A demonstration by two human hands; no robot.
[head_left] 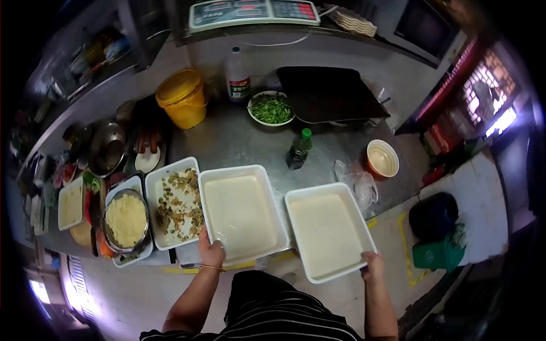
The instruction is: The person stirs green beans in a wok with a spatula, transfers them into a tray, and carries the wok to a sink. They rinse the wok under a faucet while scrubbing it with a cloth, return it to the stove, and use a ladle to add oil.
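My left hand [210,253] is closed on the near left corner of a white plastic tray [232,169], with the thumb over the rim. A smooth, pale cream layer covers the inside of this tray. A second white tray [314,189], with a similar cream layer, sits to the right, tilted slightly and reaching past the table's front edge. Its near right corner is gripped by my right hand [373,267]. Close to the left tray is another white tray [151,211], scattered with brown and green chopped bits.
On the steel table [227,136] stand a yellow bucket [183,102], a plate of chopped greens [272,109], a green-capped bottle [300,149], a black pan [333,94] and a paper bowl [383,158]. Left is a bowl of yellowish crumbly food [126,220]. A scale [254,13] rests on the shelf.
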